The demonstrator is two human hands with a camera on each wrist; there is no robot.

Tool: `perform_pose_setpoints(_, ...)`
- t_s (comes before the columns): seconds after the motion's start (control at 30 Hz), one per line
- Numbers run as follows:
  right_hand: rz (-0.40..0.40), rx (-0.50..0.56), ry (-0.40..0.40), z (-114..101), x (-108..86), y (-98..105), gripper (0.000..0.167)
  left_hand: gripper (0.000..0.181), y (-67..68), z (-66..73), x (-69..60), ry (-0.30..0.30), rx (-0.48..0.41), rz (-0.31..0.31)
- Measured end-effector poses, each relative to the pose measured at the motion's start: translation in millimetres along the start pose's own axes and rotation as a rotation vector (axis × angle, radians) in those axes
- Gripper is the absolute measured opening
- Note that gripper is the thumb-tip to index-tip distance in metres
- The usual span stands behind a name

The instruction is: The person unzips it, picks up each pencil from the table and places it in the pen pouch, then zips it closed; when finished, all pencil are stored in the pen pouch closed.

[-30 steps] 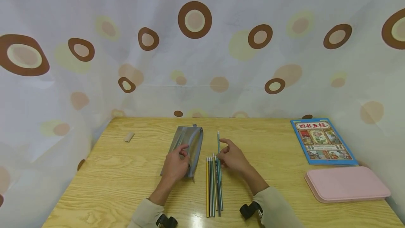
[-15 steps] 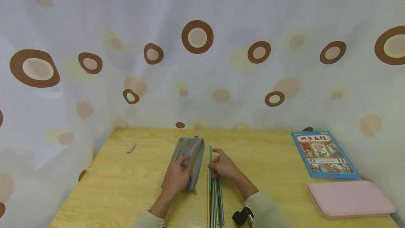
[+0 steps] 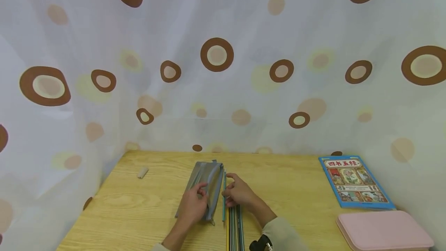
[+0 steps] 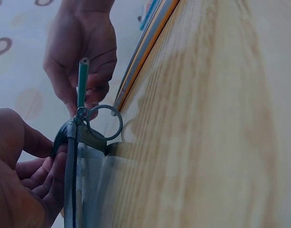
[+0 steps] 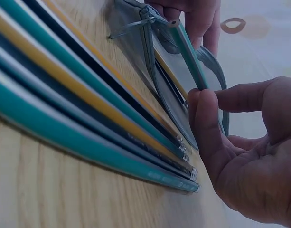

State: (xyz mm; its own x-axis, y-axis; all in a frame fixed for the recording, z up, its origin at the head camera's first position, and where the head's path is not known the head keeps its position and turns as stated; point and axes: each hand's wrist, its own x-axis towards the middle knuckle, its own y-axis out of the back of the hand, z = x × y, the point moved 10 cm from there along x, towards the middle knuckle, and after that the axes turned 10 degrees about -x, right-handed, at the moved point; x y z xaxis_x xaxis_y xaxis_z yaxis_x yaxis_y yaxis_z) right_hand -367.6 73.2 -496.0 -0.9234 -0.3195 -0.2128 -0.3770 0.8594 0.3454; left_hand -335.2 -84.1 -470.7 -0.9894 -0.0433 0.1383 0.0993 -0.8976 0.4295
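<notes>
A grey zip pencil pouch (image 3: pixel 203 172) with a see-through side lies on the table. My left hand (image 3: pixel 193 205) pinches the rim of its opening between thumb and fingers; in the left wrist view a ring pull (image 4: pixel 120 124) hangs at the zip's end. Between the thumb and fingertips of my right hand (image 3: pixel 241 193) is a green pencil (image 5: pixel 189 56), held alongside the open pouch. A yellow and a dark pencil show inside the pouch in the right wrist view. Just right of it, several loose pencils (image 5: pixel 95 95) lie side by side, partly below my right hand.
A small pale eraser-like block (image 3: pixel 143 172) lies at the left back. On the right are a blue-bordered book (image 3: pixel 355 183) and a pink case (image 3: pixel 385 228). A patterned sheet (image 3: pixel 244 100) surrounds the wooden table (image 3: pixel 285 177).
My right hand has moved left, bringing the green pencil away from the loose pencils and up to the pouch. My left hand keeps its place on the pouch. The head view has tilted up.
</notes>
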Motion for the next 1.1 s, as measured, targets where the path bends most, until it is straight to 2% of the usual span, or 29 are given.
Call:
perform_pose_setpoints(0.13, -0.008, -0.007, 0.004, -3, 4.3, -2, 0.074, 0.036, 1.1, 0.0, 0.3, -0.005, 0.022, 0.006)
perform_pose_setpoints(0.37, -0.012, -0.008, 0.015, -6, 12.7, -10, 0.075, 0.037, -1.1, -2.0, -1.4, 0.014, 0.007, 0.0)
perform_pose_setpoints(0.67, 0.055, -0.005, -0.009, -6, 29.9, -10, 0.075, 0.036, 1.8, 5.6, -0.1, -0.039, 0.051, 0.022)
perform_pose_setpoints(0.93, 0.048, -0.004, 0.003, -9, 36.2, -15, 0.074, 0.035, 4.1, 7.6, -1.2, -0.046, 0.084, 0.032)
perform_pose_setpoints(1.1, 0.027, -0.011, -0.005, -8, 37.8, -23, 0.073, 0.035, 3.2, 7.3, -2.2, -0.05, 0.092, 0.013)
